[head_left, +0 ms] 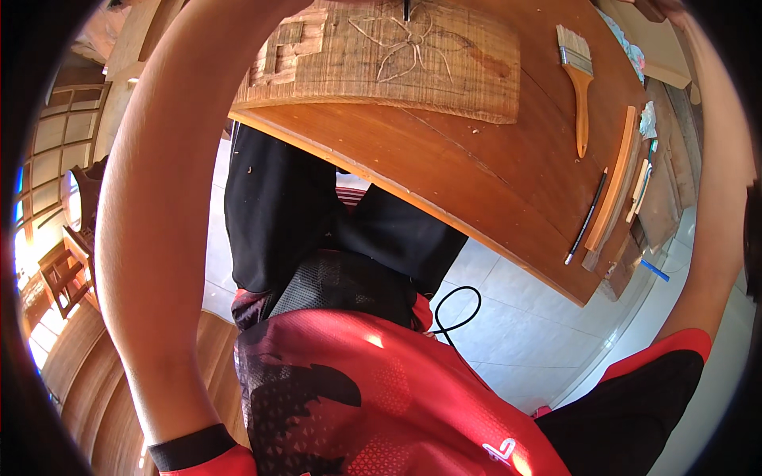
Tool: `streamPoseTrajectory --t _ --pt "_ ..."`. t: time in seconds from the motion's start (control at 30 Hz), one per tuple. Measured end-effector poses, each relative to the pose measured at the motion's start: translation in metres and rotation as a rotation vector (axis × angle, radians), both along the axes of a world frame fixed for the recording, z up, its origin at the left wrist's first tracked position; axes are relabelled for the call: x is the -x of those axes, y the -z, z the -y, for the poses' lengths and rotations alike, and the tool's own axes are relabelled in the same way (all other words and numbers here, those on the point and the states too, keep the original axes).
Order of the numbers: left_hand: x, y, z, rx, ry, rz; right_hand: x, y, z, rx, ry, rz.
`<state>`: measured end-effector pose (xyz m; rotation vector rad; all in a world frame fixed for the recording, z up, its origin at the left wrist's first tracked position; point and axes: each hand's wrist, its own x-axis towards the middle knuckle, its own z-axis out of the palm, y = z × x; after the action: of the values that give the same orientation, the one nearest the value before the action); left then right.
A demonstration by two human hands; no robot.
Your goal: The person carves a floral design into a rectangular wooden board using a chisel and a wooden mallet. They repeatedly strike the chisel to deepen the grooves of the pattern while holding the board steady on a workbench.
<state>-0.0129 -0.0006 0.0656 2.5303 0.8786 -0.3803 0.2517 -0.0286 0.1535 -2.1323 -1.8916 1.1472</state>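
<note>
The tabletop filled the upper right, its front edge slanting down toward the right. Below it was the person's red and black shirt. The left forearm rose along the left side and the right forearm along the right, both running out at the upper edge. The left hand and right hand lay beyond view, so I could not tell whether the fingers of either were released, clenched or grasping anything.

The board lay flat on the upper left part of the tabletop, between the forearms, its lower left corner close to the front edge and its top cut off by the view. Blocky recesses were cut into its left part. Right of the board were a brush, bristles upward, an orange-brown wood strip near the tabletop's right side, and a dark pencil just left of the strip. A flower was outlined on the board's middle. A narrow dark tip showed at the flower's upper part.
</note>
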Motion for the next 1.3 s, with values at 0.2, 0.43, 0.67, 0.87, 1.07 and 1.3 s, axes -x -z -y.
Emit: streamPoseTrajectory --t 0.2,0.43,0.67,0.87,1.07,1.3 --pt "-0.007 0.015 -0.005 -0.187 0.199 -0.059 -0.001 0.001 0.008 0.036 0.062 0.016" --pt "-0.008 0.017 -0.008 -0.330 0.427 -0.227 -0.004 0.004 0.010 -0.005 0.049 -0.081" --pt "-0.006 0.022 -0.009 -0.243 0.296 -0.129 -0.004 -0.004 0.012 0.033 0.051 -0.034" --pt "-0.004 0.014 0.001 -0.004 -0.089 0.030 -0.002 -0.007 0.011 0.125 0.050 0.022" --pt "-0.011 0.009 -0.007 -0.002 0.138 -0.103 -0.008 -0.009 0.013 0.086 0.051 -0.064" --pt "-0.007 0.016 -0.005 -0.082 0.116 -0.041 -0.002 -0.013 0.012 0.073 0.059 -0.017"
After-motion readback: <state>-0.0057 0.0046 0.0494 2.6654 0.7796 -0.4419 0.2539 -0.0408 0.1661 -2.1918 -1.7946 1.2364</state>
